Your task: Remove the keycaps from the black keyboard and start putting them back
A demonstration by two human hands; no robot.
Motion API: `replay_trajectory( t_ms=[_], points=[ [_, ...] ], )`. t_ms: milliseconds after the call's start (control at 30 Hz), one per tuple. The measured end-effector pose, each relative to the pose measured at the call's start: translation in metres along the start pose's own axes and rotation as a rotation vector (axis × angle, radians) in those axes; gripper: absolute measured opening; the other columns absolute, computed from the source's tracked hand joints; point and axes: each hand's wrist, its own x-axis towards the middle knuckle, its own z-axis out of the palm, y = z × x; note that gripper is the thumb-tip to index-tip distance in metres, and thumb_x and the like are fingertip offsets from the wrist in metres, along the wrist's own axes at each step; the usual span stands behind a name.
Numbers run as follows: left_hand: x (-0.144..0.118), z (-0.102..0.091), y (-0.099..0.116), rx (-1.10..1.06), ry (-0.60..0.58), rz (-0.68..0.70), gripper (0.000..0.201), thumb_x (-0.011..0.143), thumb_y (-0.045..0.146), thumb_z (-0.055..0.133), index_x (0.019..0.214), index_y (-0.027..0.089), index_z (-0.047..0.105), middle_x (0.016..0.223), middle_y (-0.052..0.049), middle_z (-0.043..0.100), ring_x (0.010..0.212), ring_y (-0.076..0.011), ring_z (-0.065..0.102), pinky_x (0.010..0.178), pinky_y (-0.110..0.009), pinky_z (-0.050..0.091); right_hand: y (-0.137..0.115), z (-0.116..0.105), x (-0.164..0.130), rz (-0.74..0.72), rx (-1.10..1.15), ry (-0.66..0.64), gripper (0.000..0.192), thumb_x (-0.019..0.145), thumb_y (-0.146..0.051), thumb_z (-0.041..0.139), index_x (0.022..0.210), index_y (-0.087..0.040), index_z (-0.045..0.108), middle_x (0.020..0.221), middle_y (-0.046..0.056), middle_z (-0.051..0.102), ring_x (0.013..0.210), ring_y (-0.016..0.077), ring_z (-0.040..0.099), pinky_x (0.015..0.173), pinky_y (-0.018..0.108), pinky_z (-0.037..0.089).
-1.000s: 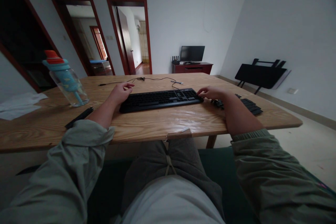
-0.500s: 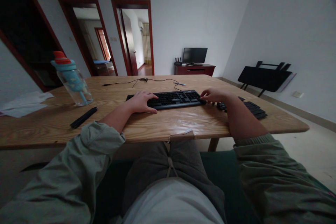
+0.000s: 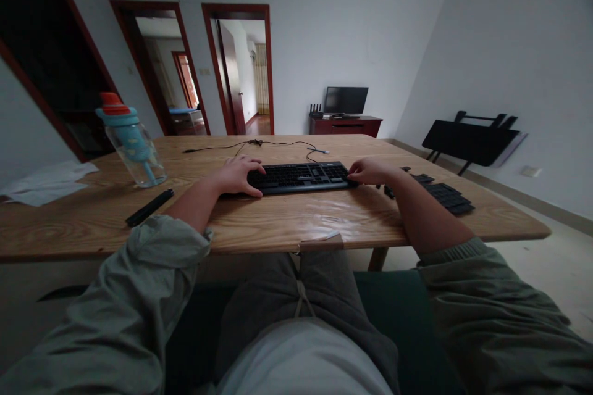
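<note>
A black keyboard [image 3: 299, 177] lies mid-tabletop [image 3: 278, 222]. The left hand [image 3: 238, 176] rests flat on its left end, fingers loosely spread. The right hand [image 3: 368, 171] touches its right end, fingers curled; whether they pinch anything is unclear. A water bottle [image 3: 132, 142] stands far left.

Keyboard [image 3: 301, 177] lies mid-table [image 3: 278, 222], bottle [image 3: 132, 145] left, perhaps keycaps [image 3: 440, 193] right.

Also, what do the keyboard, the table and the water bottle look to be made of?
Keyboard: likely black matte plastic, dull keys.
Table: light wood or wood veneer with clear grain and a slight sheen near its front edge.
Water bottle: clear body, plastic or glass, with a turquoise and red lid that looks plastic.
</note>
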Motion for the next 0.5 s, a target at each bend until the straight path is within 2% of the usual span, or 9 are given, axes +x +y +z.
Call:
replay_trajectory(
  t_ms=[133,233,333,500],
  points=[
    [-0.008,-0.005,-0.017,-0.062,-0.011,-0.067,0.064,0.06,0.051,0.08,0.118,0.026,0.07,0.141,-0.009,0.059,0.134,-0.0347,0.046,0.115,-0.048,0.033,-0.024,0.01,-0.002,-0.09,0.096,0.002,0.025,0.085,-0.041,0.067,0.091,-0.017,0.074,0.087,0.009,0.075,0.074,0.0187,0.066,0.062,0.026,0.049],
    [-0.008,-0.007,-0.016,-0.153,0.07,-0.064,0.046,0.065,0.046,0.076,0.107,0.027,0.074,0.128,-0.007,0.067,0.126,-0.0324,0.053,0.111,-0.046,0.038,-0.044,0.018,-0.004,-0.162,0.221,-0.058,0.028,0.087,-0.045,0.067,0.092,-0.017,0.07,0.079,0.008,0.072,0.067,0.016,0.063,0.057,0.025,0.047],
    [0.004,-0.004,0.01,-0.199,0.152,0.036,0.031,0.073,0.042,0.071,0.1,0.027,0.075,0.111,-0.006,0.072,0.114,-0.0291,0.06,0.107,-0.043,0.042,-0.052,0.021,-0.004,-0.195,0.275,-0.088,0.029,0.085,-0.046,0.07,0.088,-0.017,0.067,0.077,0.006,0.069,0.063,0.0134,0.059,0.056,0.024,0.045],
    [0.049,0.014,0.083,-0.238,0.11,0.286,0.027,0.082,0.039,0.066,0.102,0.023,0.075,0.106,-0.007,0.074,0.101,-0.0248,0.064,0.096,-0.037,0.046,-0.046,0.021,-0.002,-0.191,0.348,-0.083,0.023,0.084,-0.041,0.07,0.087,-0.018,0.065,0.073,0.002,0.065,0.059,0.011,0.053,0.052,0.023,0.039]
  ],
)
